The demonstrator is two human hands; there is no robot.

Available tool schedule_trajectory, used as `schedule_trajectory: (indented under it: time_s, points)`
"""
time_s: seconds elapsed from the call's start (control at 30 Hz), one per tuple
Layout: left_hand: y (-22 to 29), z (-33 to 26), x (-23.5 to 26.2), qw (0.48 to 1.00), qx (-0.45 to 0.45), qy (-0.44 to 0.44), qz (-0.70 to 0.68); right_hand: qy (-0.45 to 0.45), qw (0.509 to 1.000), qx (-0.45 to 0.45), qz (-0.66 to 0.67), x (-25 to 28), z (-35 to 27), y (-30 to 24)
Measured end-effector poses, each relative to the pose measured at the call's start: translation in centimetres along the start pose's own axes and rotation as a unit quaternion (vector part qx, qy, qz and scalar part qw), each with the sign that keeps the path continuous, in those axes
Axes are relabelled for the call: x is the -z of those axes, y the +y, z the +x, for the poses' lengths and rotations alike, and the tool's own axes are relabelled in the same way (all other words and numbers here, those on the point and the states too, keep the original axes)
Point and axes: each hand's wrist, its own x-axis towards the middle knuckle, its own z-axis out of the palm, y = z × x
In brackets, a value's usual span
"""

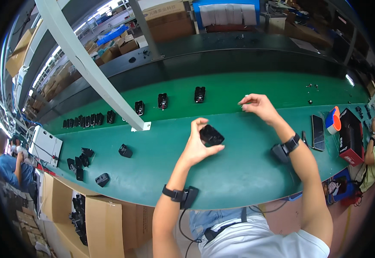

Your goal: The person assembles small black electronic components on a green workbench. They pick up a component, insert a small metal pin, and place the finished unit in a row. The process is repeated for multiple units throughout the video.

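Note:
Over the middle of the green workbench [166,172], my left hand [196,144] grips a small black plastic housing [212,135] between its thumb and fingers. My right hand [258,107] is up by the green strip, fingertips pinched; whatever they hold, if anything, is too small to name. Beyond both hands, similar black housings stand in a row on the strip, among them one [200,94] straight ahead and one [163,101] further left. Left of my left hand a single black block [125,150] lies on the bench, and another [102,179] is near the front edge.
A slanting grey post [93,73] meets the bench at left. Black parts [80,163] cluster near a white box [45,145]. To the right lie a phone [318,132], an orange-and-blue roll [333,120] and a black-red box [350,137]. Co-workers sit at both sides; a carton [105,223] stands below.

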Motion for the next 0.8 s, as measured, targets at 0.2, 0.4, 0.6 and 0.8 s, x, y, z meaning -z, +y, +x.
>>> schedule_trajectory:
  time_s: [0.2, 0.4, 0.6, 0.8]
  points:
    - [-1.7, 1.0, 0.5, 0.978, -0.042, -0.059, -0.194, -0.158, 0.979, 0.122, 0.032, -7.1, -3.6, -4.3]
    - [-0.5, -0.3, 0.6, 0.954, -0.035, -0.071, -0.289, -0.102, 0.987, 0.125, -0.021, -8.8, -4.4, -4.4]
    - [-0.3, -0.6, 0.7, 0.948, -0.058, -0.058, -0.306, -0.050, 0.986, 0.152, -0.047, -9.6, -5.3, -5.9]
    - [-0.4, -0.4, 0.2, 0.954, -0.069, -0.055, -0.285, 0.003, 0.936, 0.290, -0.200, -10.0, -6.4, -7.0]
